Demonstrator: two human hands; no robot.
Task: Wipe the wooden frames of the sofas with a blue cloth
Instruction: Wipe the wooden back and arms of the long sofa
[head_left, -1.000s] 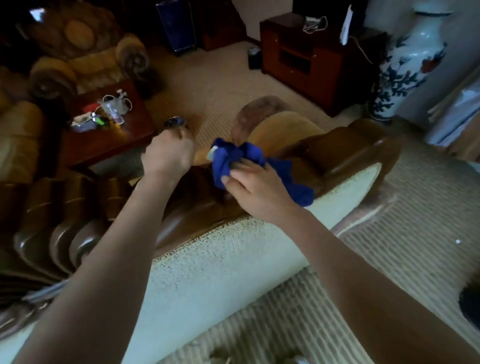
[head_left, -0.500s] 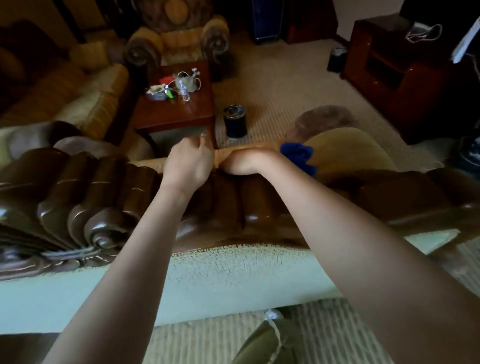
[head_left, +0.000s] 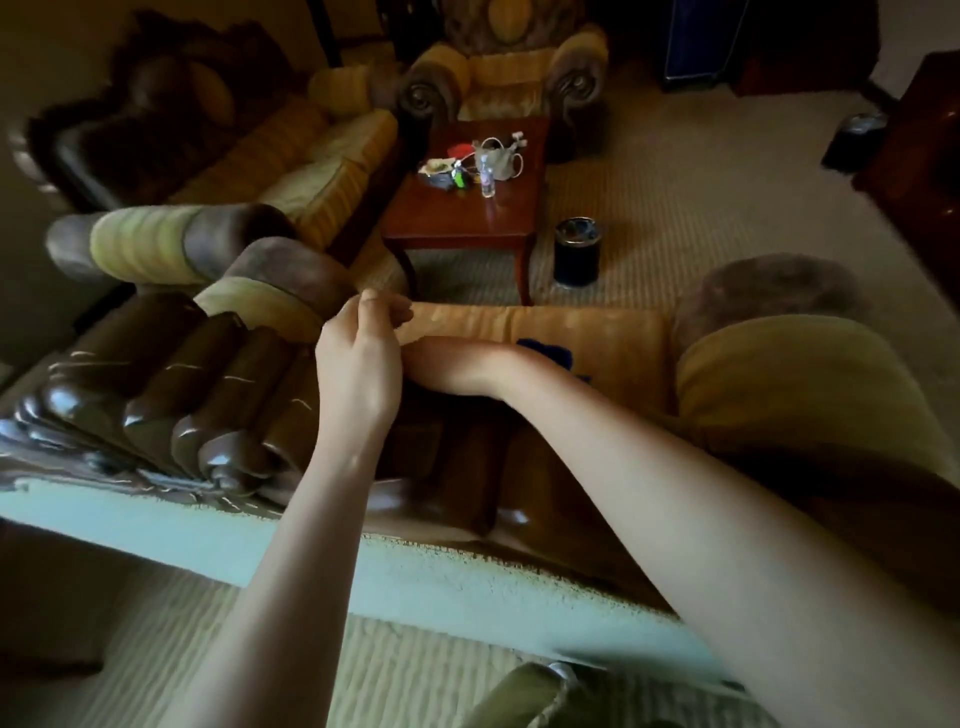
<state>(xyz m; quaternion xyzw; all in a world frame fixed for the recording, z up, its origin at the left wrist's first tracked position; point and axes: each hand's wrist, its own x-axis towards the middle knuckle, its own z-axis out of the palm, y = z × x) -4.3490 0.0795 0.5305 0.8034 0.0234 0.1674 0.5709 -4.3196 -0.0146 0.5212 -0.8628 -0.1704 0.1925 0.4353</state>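
At far left a long sofa (head_left: 291, 150) with gold striped cushions runs back along the wall, and nearer the camera the carved wooden frame (head_left: 171, 395) of the closest sofa shows glossy dark brown scrolls along its top rail, above a pale upholstered back. The left hand (head_left: 358, 358) reaches over that rail near the middle, its fingers loosely curled at the edge of the gold cushion (head_left: 545, 327); whether its grip pinches the fabric or holds nothing cannot be told. Just to its right, touching it, the right hand (head_left: 447, 364) lies across the rail with the fingers dipping out of sight behind the left hand, so its grip cannot be told either. The blue cloth (head_left: 545, 353) shows only as a dark blue patch just beyond the right wrist, against the cushion. Farther back, a red-brown table (head_left: 467, 223) carries a small bottle, cables and other small items, with an armchair (head_left: 504, 67) behind it. A dark cylindrical bin (head_left: 575, 252) stands on the carpet beside the table. At right sits a rounded olive armrest (head_left: 800, 384).
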